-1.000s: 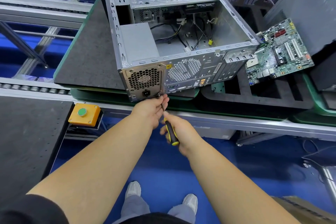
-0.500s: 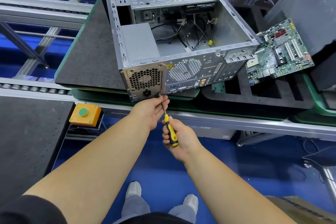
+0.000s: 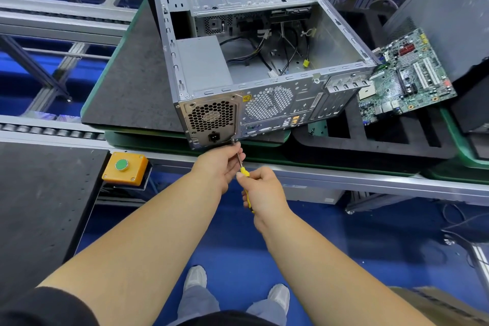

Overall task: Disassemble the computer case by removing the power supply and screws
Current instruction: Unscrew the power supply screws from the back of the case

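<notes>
Yellow screwdriver [image 3: 244,180] handle mostly hidden inside right hand [image 3: 264,190].

Both bare forearms extend forward and converge. Left hand [image 3: 221,164]: back of hand up, fingers curled, fingertips pinching a thin metal shaft. Right hand [image 3: 262,190]: just behind and to the right of the left, fingers wrapped round a yellow handle, wrist slightly bent. Hands nearly touching; dark sleeve on left upper arm
</notes>
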A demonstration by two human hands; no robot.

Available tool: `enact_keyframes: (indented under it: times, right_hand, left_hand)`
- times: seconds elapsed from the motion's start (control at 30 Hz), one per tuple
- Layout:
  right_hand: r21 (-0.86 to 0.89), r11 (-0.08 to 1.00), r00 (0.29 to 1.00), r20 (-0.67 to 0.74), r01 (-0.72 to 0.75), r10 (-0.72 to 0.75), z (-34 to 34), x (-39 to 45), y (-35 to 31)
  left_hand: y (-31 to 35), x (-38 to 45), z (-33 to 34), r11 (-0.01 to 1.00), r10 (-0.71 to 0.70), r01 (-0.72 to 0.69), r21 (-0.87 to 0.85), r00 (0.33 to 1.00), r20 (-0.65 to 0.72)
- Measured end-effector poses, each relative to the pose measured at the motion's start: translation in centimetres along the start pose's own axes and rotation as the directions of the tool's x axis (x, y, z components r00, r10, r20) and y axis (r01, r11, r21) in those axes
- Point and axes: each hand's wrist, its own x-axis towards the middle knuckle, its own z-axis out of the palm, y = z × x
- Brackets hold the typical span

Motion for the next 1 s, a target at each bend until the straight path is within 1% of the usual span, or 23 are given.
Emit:
enact_keyframes:
  times: [0.07, 0.13, 0.2, 0.3, 0.4, 0.47, 0.57, 0.7, 0.77, 0.83, 0.9, 1.0]
  right_hand:
    - [-0.139, 0.987, 0.994, -0.062, 0.085, -0.094, 0.3, 0.0, 0.0]
    - [-0.249, 0.96, 0.985, -0.082, 0.127, -0.151, 0.4, 0.0, 0.0]
    - [-0.252, 0.962, 0.992, -0.053, 0.101, -0.118, 0.4, 0.0, 0.0]
    - [-0.136, 0.991, 0.995, 0.095, -0.006, 0.019, 0.0, -0.1, -0.5]
    - [-0.003, 0.99, 0.963, 0.233, -0.139, 0.136, -0.3, -0.3, -1.2]
    - [0.106, 0.971, 0.937, 0.303, -0.215, 0.175, -0.3, -0.4, -1.2]
    - [0.201, 0.942, 0.922, 0.336, -0.27, 0.192, -0.4, -0.5, -0.7]
    - [0.308, 0.895, 0.909, 0.364, -0.322, 0.202, -0.4, -0.4, -0.2]
    - [0.344, 0.885, 0.916, 0.356, -0.314, 0.186, -0.2, -0.2, 0.1]
    - [0.34, 0.902, 0.934, 0.32, -0.267, 0.156, -0.1, -0.2, 0.2]
    - [0.269, 0.944, 0.955, 0.273, -0.189, 0.114, 0.0, -0.1, 0.3]
    - [0.099, 0.993, 0.98, 0.192, -0.072, 0.052, 0.1, 0.1, 0.4]
  left_hand:
    - [0.0, 0.0, 0.0, 1.0, 0.008, -0.008, 0.009, 1.0, 0.008]
    - [0.0, 0.2, 0.1, 1.0, 0.021, -0.021, 0.013, 1.0, 0.008]
    - [0.1, 0.3, 0.1, 0.999, 0.036, -0.036, 0.019, 0.999, 0.003]
    - [0.2, 0.5, 0.2, 0.998, 0.059, -0.059, 0.027, 0.998, 0.001]
    - [0.2, 0.4, 0.1, 0.997, 0.04, -0.041, 0.063, 0.999, 0.01]
    - [0.3, 0.2, 0.2, 0.994, 0.004, -0.006, 0.112, 1.0, 0.015]
    - [0.3, 0.2, 0.1, 0.994, -0.005, 0.003, 0.108, 1.0, 0.018]
    - [0.1, 0.6, -0.2, 0.999, 0.031, -0.032, 0.034, 0.999, 0.029]
    - [0.1, 0.7, -0.2, 0.999, 0.042, -0.044, 0.033, 0.998, 0.037]
    - [0.1, 0.7, -0.3, 0.998, 0.054, -0.055, 0.02, 0.997, 0.056]
    - [0.0, 0.7, -0.4, 0.998, 0.059, -0.059, -0.004, 0.995, 0.084]
    - [-0.1, 0.6, -0.7, 0.998, 0.055, -0.051, -0.039, 0.991, 0.124]
